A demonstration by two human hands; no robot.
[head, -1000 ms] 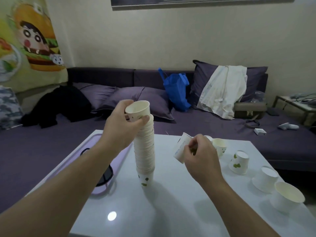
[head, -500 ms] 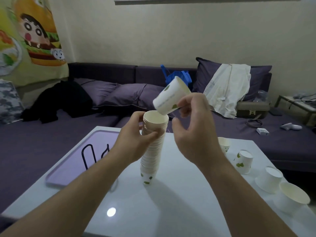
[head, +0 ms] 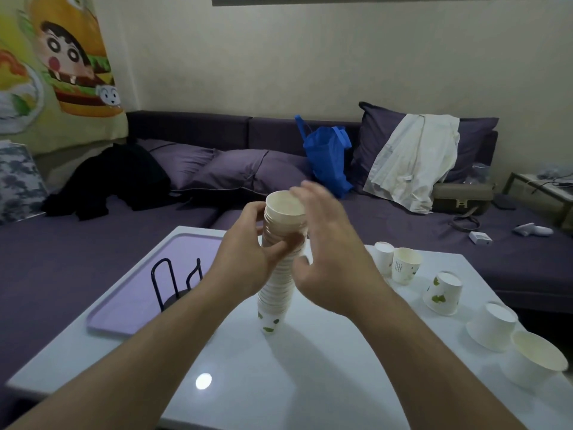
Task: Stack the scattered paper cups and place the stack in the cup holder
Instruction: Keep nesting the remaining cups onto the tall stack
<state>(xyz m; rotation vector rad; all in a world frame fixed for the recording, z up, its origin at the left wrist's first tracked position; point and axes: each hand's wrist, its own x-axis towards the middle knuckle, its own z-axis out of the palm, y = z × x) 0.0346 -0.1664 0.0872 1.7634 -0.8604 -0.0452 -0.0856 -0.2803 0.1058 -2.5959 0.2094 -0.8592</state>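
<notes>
A tall stack of white paper cups [head: 277, 293] stands on the white table [head: 279, 383], leaning a little. My left hand [head: 251, 259] grips its upper part from the left. Just right of the stack's top, my right hand [head: 328, 249] is spread with straight fingers and holds nothing; it is blurred. Several loose cups lie at the right: two upright ones [head: 403, 265], a leaf-printed one upside down [head: 443, 294], another upside down [head: 491, 325], and one upright at the corner [head: 536, 361]. The black wire cup holder [head: 175, 280] stands on a purple tray [head: 130, 293] at the left.
Behind the table runs a purple sofa [head: 387, 225] with cushions, a blue bag [head: 327, 162], a white garment and dark clothes. A small side table [head: 545, 187] stands at the far right.
My right hand has set its cup onto the top of the stack, let go of it and opened beside the stack. My left hand stays on the stack.
</notes>
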